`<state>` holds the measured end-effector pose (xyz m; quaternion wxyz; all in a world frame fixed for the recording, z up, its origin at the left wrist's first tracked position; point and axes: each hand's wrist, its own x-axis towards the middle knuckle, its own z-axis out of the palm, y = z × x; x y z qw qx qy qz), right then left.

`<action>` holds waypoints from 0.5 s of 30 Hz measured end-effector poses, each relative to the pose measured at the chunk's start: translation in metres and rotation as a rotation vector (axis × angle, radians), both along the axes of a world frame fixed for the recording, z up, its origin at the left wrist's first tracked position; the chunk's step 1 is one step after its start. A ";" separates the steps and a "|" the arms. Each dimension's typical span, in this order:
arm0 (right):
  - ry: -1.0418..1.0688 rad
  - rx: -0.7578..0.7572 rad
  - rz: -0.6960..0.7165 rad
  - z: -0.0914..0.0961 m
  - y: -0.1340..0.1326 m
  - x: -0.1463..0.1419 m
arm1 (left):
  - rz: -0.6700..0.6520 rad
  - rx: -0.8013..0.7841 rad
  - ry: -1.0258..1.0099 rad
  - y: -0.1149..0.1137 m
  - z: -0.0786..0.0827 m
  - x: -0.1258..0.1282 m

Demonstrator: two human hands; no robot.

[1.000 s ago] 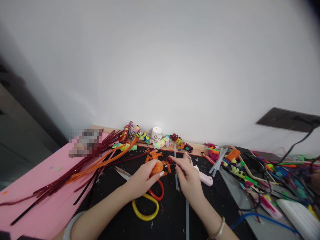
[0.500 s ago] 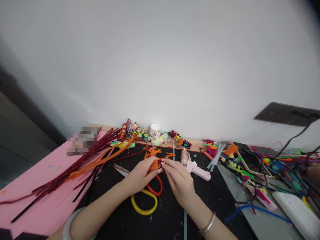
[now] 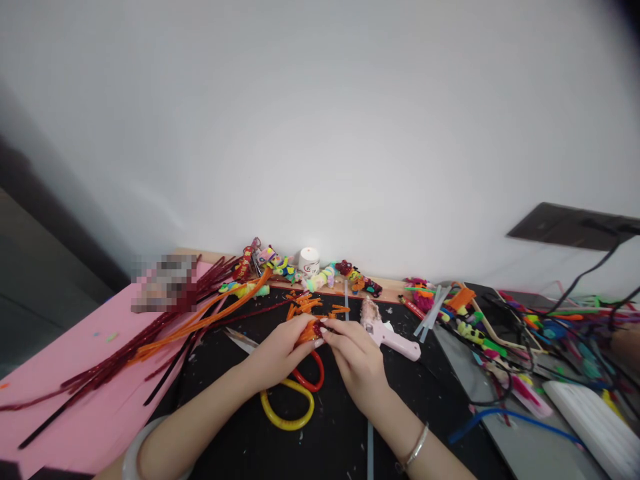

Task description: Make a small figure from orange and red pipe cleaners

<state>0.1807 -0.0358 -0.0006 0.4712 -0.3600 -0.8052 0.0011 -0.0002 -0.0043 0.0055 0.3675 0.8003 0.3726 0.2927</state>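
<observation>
Between my two hands is a small orange and dark red pipe-cleaner piece [image 3: 311, 329], mostly covered by fingers. My left hand [image 3: 284, 348] is closed around its left side. The fingertips of my right hand [image 3: 356, 357] pinch its dark red end. Under my left hand lie scissors [image 3: 287, 421] with yellow and red handles, blades pointing up-left. Short cut orange pipe-cleaner bits [image 3: 306, 304] are scattered just beyond the hands. A pale pink glue gun [image 3: 397, 340] rests to the right of my right hand.
Long dark red and orange pipe cleaners [image 3: 120, 353] lie across a pink sheet [image 3: 65, 373] on the left. Finished-looking fuzzy figures [image 3: 320, 276] and a white cup [image 3: 309, 261] line the wall. At right are glue sticks [image 3: 433, 311], a white keyboard-like object [image 3: 595, 427] and black cables [image 3: 593, 270].
Both hands stay in nearly the same place, still on the orange and dark red piece. The right fingers have shifted very slightly; the whole view has drifted a little.
</observation>
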 end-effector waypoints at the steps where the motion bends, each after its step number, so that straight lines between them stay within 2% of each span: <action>1: -0.003 -0.006 0.002 0.000 0.000 0.000 | -0.001 -0.002 0.002 0.000 0.000 0.000; 10: -0.031 -0.103 0.026 0.001 -0.001 0.000 | 0.029 -0.011 -0.056 0.001 0.000 -0.001; 15: -0.001 -0.145 -0.032 0.000 -0.004 0.000 | 0.061 0.025 -0.136 0.004 -0.004 -0.001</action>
